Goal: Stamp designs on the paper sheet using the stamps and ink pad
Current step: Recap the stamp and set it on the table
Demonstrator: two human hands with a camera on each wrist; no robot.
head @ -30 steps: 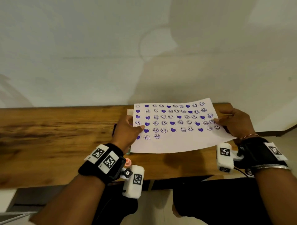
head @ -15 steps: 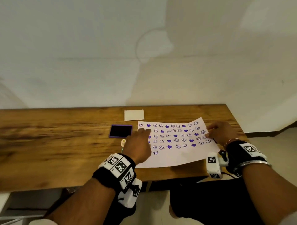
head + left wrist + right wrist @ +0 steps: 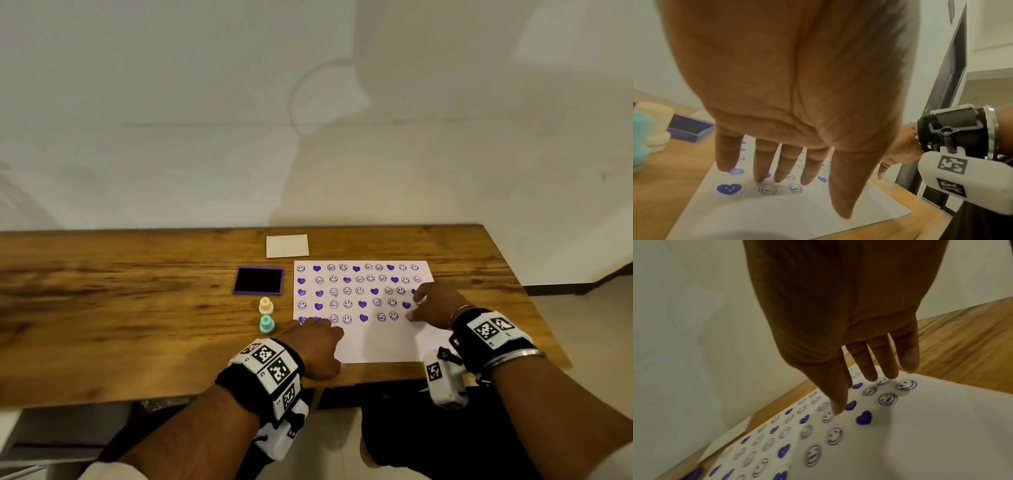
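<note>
Wooden table (image 3: 137, 308) under a pale wall carries the paper sheet (image 3: 373, 342), covered in purple prints. Left hand (image 3: 317, 342) and right hand (image 3: 433, 303) press it flat, each grip splayed, holding nothing. Ink pad (image 3: 258, 280) and two stamps (image 3: 266, 315) stand just left. Sliding fingers could smear damp ink.
</note>
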